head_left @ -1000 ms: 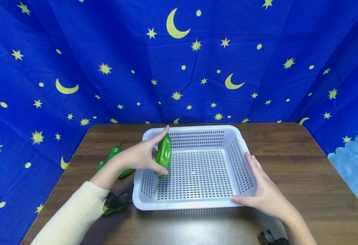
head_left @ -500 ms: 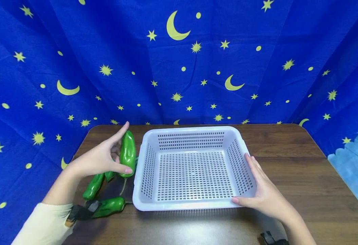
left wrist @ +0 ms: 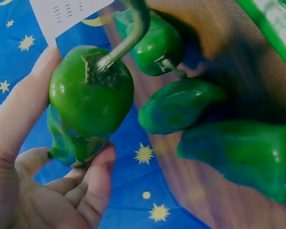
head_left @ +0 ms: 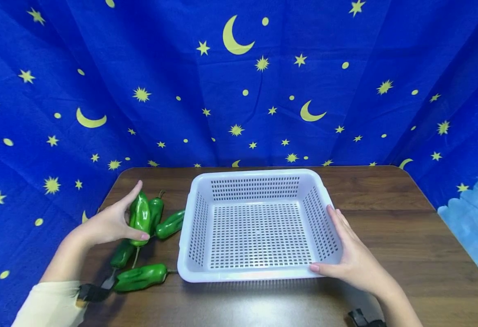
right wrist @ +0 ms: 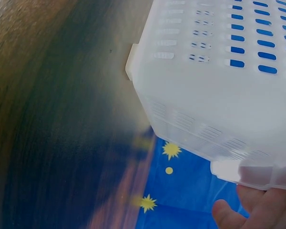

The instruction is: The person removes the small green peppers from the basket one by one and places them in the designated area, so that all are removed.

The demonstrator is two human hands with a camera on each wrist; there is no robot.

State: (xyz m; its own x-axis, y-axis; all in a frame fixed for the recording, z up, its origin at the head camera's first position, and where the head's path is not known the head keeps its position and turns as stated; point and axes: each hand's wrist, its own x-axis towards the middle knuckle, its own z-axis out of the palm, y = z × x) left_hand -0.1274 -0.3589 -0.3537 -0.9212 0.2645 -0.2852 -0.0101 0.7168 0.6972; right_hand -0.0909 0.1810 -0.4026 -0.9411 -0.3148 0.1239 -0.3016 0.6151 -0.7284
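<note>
My left hand (head_left: pixel 110 222) holds a glossy green pepper (head_left: pixel 142 217), thumb on the near side and fingers behind, above other peppers at the table's left. Seen close in the left wrist view, this pepper (left wrist: pixel 102 98) has its curved stem toward the camera. Nearby lie several more green peppers: one behind (head_left: pixel 156 212), one against the basket (head_left: pixel 170 224), one under the hand (head_left: pixel 122 254) and one in front (head_left: pixel 141 278). A white perforated plastic basket (head_left: pixel 249 274) stands mid-table with nothing inside. My right hand (head_left: pixel 351 256) grips its near right corner, thumb on the front rim, fingers along the right side.
The brown wooden table (head_left: pixel 402 227) extends to the right of the basket. A blue curtain (head_left: pixel 173 81) with yellow moons and stars hangs behind and at both sides. Black straps (head_left: pixel 93 293) sit on both wrists.
My left hand has moved left with the pepper, from over the basket's left side to above the other peppers. The basket and my right hand have stayed in place.
</note>
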